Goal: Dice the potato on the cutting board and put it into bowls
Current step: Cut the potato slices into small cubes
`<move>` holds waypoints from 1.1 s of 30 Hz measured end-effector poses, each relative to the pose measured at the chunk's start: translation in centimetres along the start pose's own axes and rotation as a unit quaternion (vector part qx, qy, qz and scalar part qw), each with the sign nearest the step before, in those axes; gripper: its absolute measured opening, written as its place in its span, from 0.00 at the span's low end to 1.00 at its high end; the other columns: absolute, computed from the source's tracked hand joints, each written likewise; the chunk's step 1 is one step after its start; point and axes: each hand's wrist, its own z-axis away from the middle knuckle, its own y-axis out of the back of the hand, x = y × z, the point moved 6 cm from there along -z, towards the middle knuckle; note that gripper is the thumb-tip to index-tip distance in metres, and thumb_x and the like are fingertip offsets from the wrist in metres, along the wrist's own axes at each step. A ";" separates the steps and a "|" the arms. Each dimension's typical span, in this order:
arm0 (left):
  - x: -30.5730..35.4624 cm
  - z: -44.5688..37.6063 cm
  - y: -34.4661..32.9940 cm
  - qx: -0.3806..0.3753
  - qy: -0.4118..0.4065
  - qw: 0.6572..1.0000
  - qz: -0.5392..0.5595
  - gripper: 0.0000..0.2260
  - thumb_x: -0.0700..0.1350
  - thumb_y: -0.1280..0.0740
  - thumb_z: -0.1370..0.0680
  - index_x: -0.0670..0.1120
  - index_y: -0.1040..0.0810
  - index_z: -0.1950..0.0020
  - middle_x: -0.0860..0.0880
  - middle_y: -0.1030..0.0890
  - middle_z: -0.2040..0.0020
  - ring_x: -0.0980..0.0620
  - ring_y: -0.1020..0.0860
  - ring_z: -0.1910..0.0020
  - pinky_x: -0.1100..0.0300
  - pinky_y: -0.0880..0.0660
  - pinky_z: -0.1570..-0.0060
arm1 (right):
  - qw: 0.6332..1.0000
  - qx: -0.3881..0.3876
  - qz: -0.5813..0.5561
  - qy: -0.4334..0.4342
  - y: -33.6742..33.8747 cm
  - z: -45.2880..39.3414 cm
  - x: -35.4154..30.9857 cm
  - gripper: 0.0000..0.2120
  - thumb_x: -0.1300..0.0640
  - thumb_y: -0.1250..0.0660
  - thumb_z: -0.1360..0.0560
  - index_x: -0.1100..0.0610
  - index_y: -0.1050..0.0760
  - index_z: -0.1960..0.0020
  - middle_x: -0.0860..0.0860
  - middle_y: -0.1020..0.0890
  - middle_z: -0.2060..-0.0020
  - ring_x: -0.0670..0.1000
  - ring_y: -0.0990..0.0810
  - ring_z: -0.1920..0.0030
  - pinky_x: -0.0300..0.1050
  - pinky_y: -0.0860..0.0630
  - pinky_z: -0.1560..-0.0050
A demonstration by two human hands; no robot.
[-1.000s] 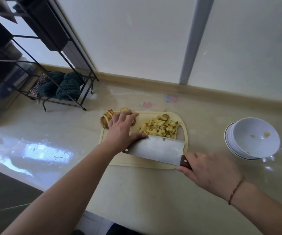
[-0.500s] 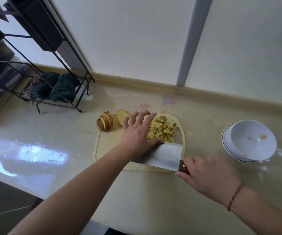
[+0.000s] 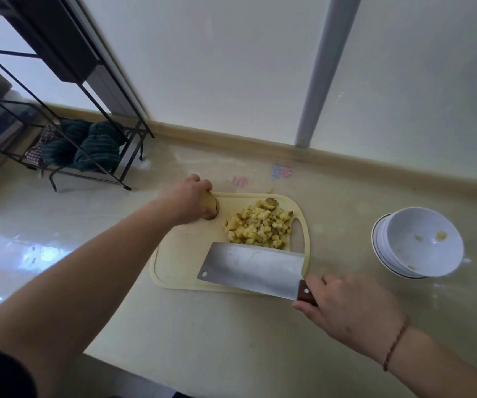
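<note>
A pale yellow cutting board [image 3: 182, 262] lies on the counter. A heap of diced potato [image 3: 259, 226] sits on its far right part. At the board's far left corner my left hand [image 3: 187, 201] grips a stack of potato slices [image 3: 211, 207], mostly hidden under the fingers. My right hand [image 3: 349, 307] holds the wooden handle of a cleaver [image 3: 253, 268], whose broad blade lies nearly flat over the board's near right part. Stacked white bowls [image 3: 421, 244] stand to the right; the top one holds a few potato bits.
A black wire rack [image 3: 68, 124] with dark green cloths stands at the far left. A wall with a grey pipe [image 3: 319, 76] runs behind the counter. The counter's front edge is close below my arms. Wet patches shine on the left of the counter.
My left hand left the cleaver blade and the diced heap, went to the board's far left corner and closed round the potato slices. The cleaver stayed over the board in my right hand.
</note>
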 end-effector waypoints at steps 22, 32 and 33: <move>-0.5 1.8 2.3 0.102 -0.018 0.977 0.189 0.12 0.41 0.25 0.24 0.47 0.20 0.41 0.48 0.21 0.48 0.48 0.22 0.49 0.55 0.24 0.49 | 0.997 -0.008 -0.064 -0.051 -0.8 1.5 1.2 0.30 0.33 0.59 0.21 0.48 0.27 0.64 0.47 0.25 0.77 0.49 0.27 0.80 0.42 0.49 0.78; -5.3 10.1 -5.9 0.065 0.064 0.914 0.396 0.12 0.44 0.22 0.26 0.56 0.18 0.47 0.53 0.16 0.53 0.57 0.18 0.55 0.57 0.19 0.47 | 0.733 -0.177 -0.622 -0.208 -2.9 0.7 -3.3 0.26 0.31 0.44 0.28 0.54 0.29 0.63 0.50 0.33 0.75 0.49 0.36 0.75 0.39 0.39 0.75; -4.6 9.9 -6.9 0.069 0.059 0.914 0.394 0.13 0.44 0.21 0.26 0.55 0.18 0.46 0.54 0.17 0.52 0.59 0.19 0.56 0.61 0.20 0.49 | 0.713 -0.190 -0.640 -0.216 -3.2 0.2 -4.0 0.24 0.33 0.43 0.29 0.55 0.29 0.63 0.52 0.33 0.74 0.50 0.37 0.75 0.40 0.40 0.76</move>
